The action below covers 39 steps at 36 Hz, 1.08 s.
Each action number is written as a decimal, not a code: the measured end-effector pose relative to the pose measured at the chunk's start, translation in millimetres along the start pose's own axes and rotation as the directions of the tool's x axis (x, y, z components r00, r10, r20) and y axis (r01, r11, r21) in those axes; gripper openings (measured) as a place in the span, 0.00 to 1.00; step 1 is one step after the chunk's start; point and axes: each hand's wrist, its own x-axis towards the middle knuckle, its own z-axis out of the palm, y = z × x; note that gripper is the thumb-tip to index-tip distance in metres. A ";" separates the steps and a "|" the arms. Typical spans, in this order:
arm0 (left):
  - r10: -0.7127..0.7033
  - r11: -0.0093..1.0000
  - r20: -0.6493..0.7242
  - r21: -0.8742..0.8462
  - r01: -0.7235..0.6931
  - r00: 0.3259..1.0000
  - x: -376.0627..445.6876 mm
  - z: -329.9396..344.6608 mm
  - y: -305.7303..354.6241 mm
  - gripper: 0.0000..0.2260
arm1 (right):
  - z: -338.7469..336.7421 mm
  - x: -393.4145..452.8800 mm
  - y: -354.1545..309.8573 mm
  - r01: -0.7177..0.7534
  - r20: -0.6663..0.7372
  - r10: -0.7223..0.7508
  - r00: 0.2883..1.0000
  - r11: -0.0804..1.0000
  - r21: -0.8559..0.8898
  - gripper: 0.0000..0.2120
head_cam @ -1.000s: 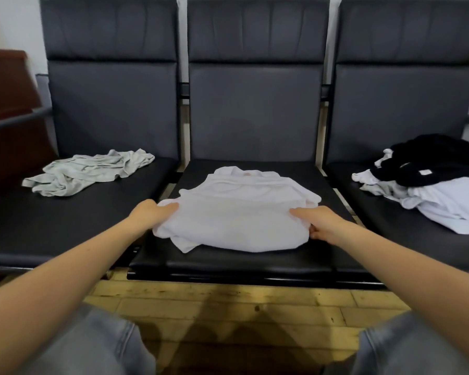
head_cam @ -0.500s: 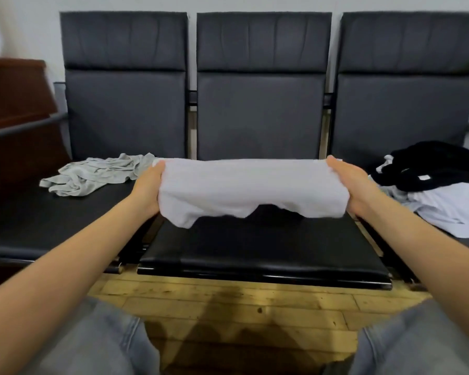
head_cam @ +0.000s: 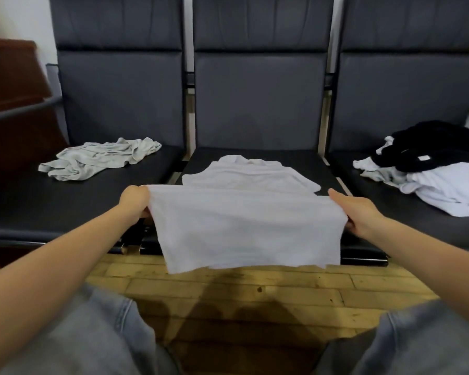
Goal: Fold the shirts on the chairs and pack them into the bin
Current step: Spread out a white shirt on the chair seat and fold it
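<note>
White shirt (head_cam: 244,226) mid-fold, both hands gripping its side edges.
L hand (head_cam: 134,200) + R hand (head_cam: 355,215) pinch cloth; grey shirt (head_cam: 100,162) & R pile (head_cam: 439,169) unfolded; bin not in view.

Both arms stretched fwd, L hand (head_cam: 135,200) & R hand (head_cam: 355,214) gripping cloth edges, apart

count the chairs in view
3, side by side: left chair with a grey shirt, middle chair under the white shirt both hands hold, right chair with a clothes pile. More may sit outside the frame.
</note>
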 end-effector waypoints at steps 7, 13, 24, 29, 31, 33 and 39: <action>0.022 0.930 0.126 0.361 -0.066 0.992 1.4 16.1 -13.1 0.11 | -9.2 0.0 6.1 0.236 0.207 -0.139 0.968 0.784 -0.575 0.20; 0.237 0.662 0.306 0.644 -0.384 0.922 -19.6 26.2 -4.7 0.06 | 3.1 -5.7 -0.8 0.384 0.459 0.014 0.888 0.525 -0.759 0.24; 0.223 0.733 0.224 0.603 -0.315 0.949 5.3 75.4 13.1 0.23 | 15.8 58.0 -9.9 0.136 0.031 -0.212 0.977 0.503 -0.853 0.26; 0.242 0.812 0.174 0.502 -0.298 0.954 33.1 96.2 21.3 0.13 | 30.5 88.3 -10.9 0.118 -0.039 -0.276 0.960 0.529 -0.841 0.19; 0.247 0.824 0.123 0.496 -0.276 0.961 42.2 102.1 24.1 0.12 | 35.8 97.5 -12.8 0.110 -0.047 -0.276 0.960 0.528 -0.842 0.18; 0.248 0.838 0.098 0.477 -0.265 0.964 48.0 105.8 26.2 0.14 | 39.4 104.9 -14.7 0.097 -0.037 -0.242 0.970 0.521 -0.848 0.18; 0.271 0.948 0.017 0.167 -0.270 0.963 75.4 108.4 31.0 0.19 | 52.9 124.4 -49.0 0.030 -0.130 -0.055 0.990 0.982 -0.187 0.09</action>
